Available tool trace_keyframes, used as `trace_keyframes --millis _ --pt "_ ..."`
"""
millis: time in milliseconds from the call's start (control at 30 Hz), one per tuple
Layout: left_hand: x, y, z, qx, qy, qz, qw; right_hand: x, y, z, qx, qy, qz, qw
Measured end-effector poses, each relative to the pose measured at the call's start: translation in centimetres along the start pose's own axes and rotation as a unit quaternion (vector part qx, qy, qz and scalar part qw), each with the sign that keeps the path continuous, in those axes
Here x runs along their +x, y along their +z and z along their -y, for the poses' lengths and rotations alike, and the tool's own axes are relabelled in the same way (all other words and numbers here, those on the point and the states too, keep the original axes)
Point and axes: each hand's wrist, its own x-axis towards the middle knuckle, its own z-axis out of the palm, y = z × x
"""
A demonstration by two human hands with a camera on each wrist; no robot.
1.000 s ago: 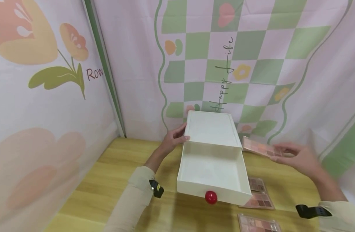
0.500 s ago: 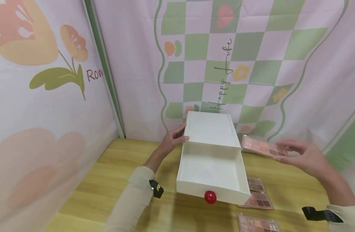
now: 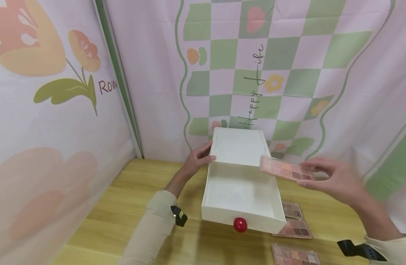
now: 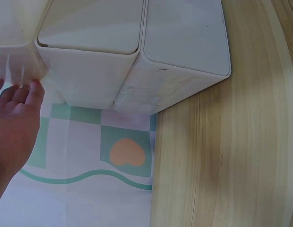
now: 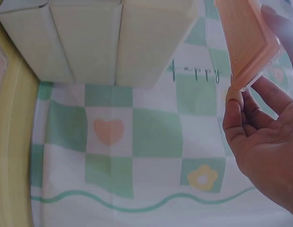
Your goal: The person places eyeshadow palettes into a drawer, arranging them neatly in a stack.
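A white drawer cabinet [image 3: 240, 145] of stacked units stands against the backdrop, its top drawer [image 3: 242, 193] pulled out and bare inside. A red ball knob [image 3: 240, 225] is on the drawer's front. My left hand [image 3: 198, 161] grips the cabinet's upper left side, thumb at the top's front corner; in the left wrist view its fingertips touch the white wall. Between thumb and fingers, my right hand [image 3: 335, 178] pinches one end of a pinkish eyeshadow palette [image 3: 285, 168]. The palette's far end overlaps the drawer's right rear edge in the head view. Its back [image 5: 248, 40] faces the right wrist camera.
More eyeshadow palettes lie on the wooden table [image 3: 103, 217] right of the cabinet: a small dark one [image 3: 293, 210], one partly hidden by the drawer [image 3: 297, 229], and another at the front edge [image 3: 295, 255]. Printed cloth backdrops [image 3: 149, 73] rise behind and at the left.
My right hand drifted slightly right, then moved left, carrying the palette from beside the cabinet to over the drawer's right edge. The left hand, cabinet and drawer stay in place.
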Motion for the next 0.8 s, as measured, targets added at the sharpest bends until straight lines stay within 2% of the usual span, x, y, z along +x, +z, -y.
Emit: trace_keyframes --millis 200,400,500,667,800 --pt "0.0 0.1 0.0 0.000 -0.005 -0.005 1.0000 0.1 1.4 1.8 -0.010 0.006 0.017 0.9998" --pt "0.2 0.2 0.2 -0.001 -0.003 -0.008 1.0000 0.5 3.1 3.5 -0.008 -0.028 0.012 0.9995" --pt "0.2 0.2 0.2 0.002 -0.001 -0.010 1.0000 0.6 3.8 4.2 -0.013 -0.029 0.016 0.9994" --pt "0.0 0.2 0.0 0.003 -0.002 -0.011 0.9999 0.8 5.0 5.5 -0.022 -0.016 0.036 0.9990" --pt "-0.1 0.2 -0.2 0.006 -0.002 -0.013 0.9999 1.3 6.0 6.7 -0.016 -0.021 0.057 0.9980"
